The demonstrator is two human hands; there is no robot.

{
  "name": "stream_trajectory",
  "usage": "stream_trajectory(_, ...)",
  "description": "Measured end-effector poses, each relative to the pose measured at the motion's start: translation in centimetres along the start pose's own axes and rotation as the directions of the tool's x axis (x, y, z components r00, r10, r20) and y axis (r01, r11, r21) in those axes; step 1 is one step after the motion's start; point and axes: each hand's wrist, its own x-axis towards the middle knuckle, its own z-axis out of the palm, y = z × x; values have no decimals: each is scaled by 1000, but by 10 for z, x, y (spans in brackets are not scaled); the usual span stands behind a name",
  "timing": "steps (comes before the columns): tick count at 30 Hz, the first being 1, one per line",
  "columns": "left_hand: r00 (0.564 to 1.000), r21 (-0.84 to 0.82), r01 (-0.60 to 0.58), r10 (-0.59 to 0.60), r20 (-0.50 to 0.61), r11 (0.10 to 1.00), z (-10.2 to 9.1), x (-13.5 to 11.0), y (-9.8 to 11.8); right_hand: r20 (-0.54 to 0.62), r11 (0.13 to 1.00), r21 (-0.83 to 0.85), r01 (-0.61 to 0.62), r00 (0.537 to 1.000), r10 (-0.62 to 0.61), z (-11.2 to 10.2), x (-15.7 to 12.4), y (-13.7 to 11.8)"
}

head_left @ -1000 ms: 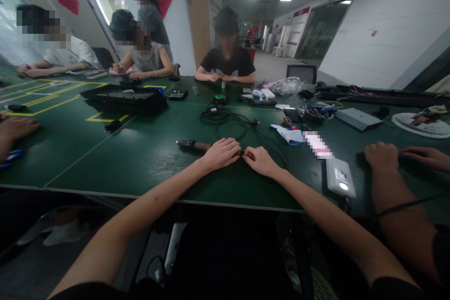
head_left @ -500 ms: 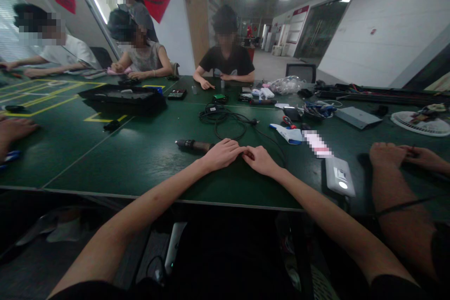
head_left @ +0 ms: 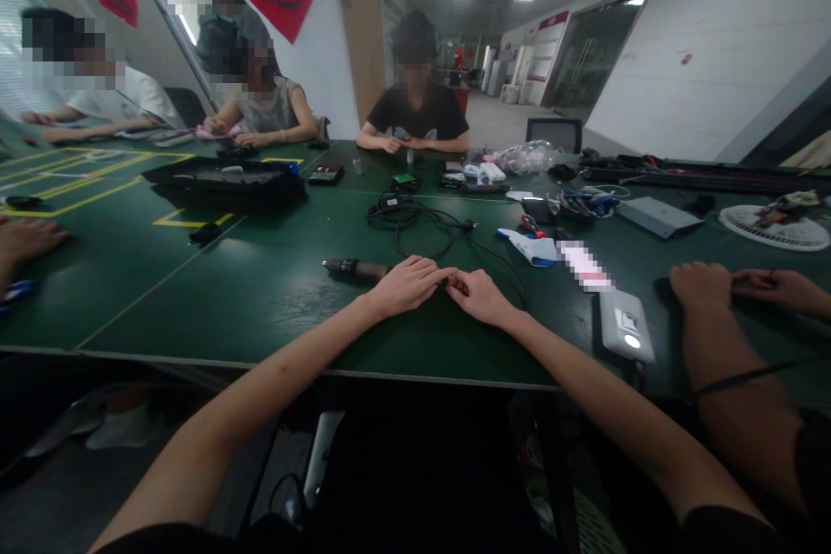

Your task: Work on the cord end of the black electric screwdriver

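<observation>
On the green desk (head_left: 195, 303), both hands meet at the rear end of a brown-handled tool (head_left: 363, 268), whose dark barrel points to the left; the tool lies flat, its rear end hidden under the left hand (head_left: 410, 286); the left hand's fingers are laid over it, the index finger reaching towards the right hand (head_left: 480, 295); whether that grip clasps the tool or only rests on it, I cannot tell.

The right grip is drawn together at thumb and finger, and appears to pinch a small dark piece (head_left: 444, 282), just beside the left fingertips; its shape is too small to tell.

What has just changed is slight: 0.5 s ago the 2 hands' fingertips covered that piece; now a gap shows it again, while the tool has stayed put; I judge this as fine fingertip work at 1 spot, with the tool kept steady.

A black cable (head_left: 425, 229) lies coiled beyond the hands; its link to the tool, if any, is hidden.
</observation>
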Motion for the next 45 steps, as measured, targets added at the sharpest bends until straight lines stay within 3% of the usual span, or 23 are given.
stream_trajectory(11,1000,87,-10,8,23,996,7,5,-1,-16,1000,-12,-12,1000,11,2,0,1)
stream_trajectory(18,998,8,-46,46,36,999,-1,1,-1,-22,999,-34,13,1000,-14,3,0,2)
stream_trajectory(25,1000,46,-6,5,26,999,3,4,-1,-10,1000,-20,-4,1000,4,2,0,0)
stream_trajectory(32,997,20,-62,61,50,998,-1,4,0,-11,1000,-18,9,1000,-10,2,0,2)
stream_trajectory(45,1000,52,-3,2,16,999,2,4,-1,7,1000,-10,-13,1000,13,1,1,0)
